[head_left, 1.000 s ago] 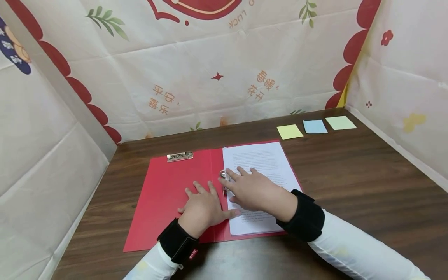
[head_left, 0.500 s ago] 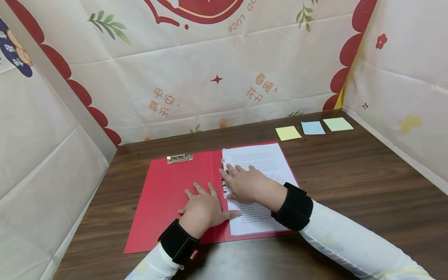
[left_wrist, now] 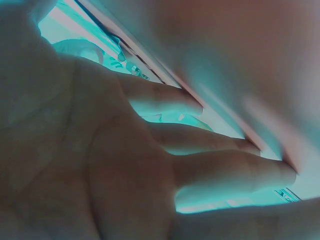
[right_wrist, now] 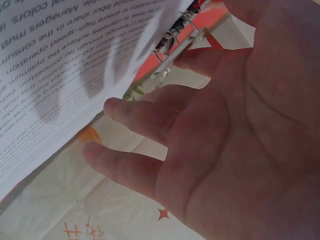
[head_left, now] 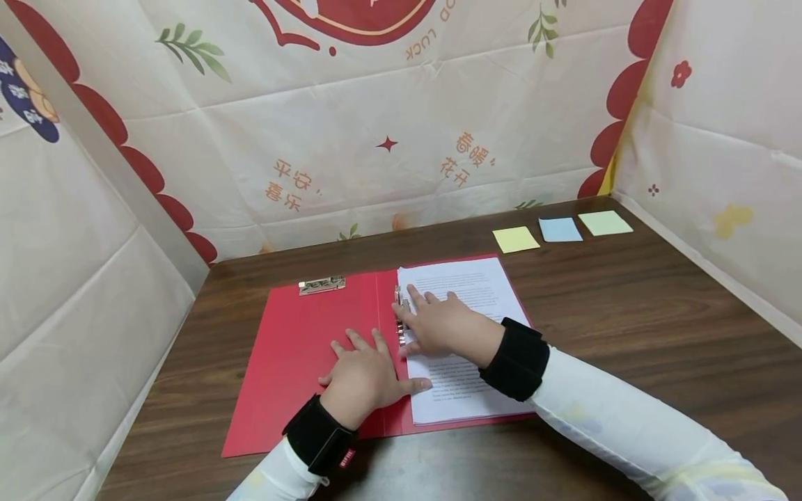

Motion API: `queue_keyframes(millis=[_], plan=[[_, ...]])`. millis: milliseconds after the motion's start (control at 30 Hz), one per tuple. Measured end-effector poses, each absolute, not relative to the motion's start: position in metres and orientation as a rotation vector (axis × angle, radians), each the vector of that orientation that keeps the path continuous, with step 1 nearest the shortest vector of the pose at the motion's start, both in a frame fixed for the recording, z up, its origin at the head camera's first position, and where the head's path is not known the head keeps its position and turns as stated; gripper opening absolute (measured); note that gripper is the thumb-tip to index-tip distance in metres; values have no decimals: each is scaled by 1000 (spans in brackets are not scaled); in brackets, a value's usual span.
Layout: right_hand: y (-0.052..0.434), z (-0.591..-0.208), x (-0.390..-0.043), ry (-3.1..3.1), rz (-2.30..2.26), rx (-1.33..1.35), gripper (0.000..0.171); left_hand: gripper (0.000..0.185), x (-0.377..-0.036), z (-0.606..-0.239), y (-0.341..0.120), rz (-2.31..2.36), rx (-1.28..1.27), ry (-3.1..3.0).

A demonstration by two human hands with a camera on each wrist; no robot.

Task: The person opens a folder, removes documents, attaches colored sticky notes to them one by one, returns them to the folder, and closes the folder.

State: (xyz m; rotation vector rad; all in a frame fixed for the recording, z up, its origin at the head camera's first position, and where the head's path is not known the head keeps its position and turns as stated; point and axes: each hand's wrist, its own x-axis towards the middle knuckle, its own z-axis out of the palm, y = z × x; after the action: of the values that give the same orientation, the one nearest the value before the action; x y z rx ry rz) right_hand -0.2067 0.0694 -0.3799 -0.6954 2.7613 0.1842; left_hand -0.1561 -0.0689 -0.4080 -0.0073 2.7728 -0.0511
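Right fingers (head_left: 407,317) at left edge of papers (head_left: 484,296), wide tabletop (head_left: 626,313) farther right.

Left hand (head_left: 363,377) and right hand (head_left: 441,328), bare. Left wristband (head_left: 318,433), broad and black, with small lettered red tag (head_left: 347,458); right wristband (head_left: 515,359), likewise black. Left sleeve (head_left: 274,476) and right sleeve (head_left: 633,421), white, tinted pale yellow and blue.

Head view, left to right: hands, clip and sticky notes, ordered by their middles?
Silver clip → left hand → right hand → yellow sticky note → blue sticky note → pale green sticky note.
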Motion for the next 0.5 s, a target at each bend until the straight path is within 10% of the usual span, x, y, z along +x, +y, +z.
queue_keyframes(millis=[500], plan=[[125, -365, -171, 2654, -32, -626, 92, 122, -152, -404, -72, -35, 28, 2806]])
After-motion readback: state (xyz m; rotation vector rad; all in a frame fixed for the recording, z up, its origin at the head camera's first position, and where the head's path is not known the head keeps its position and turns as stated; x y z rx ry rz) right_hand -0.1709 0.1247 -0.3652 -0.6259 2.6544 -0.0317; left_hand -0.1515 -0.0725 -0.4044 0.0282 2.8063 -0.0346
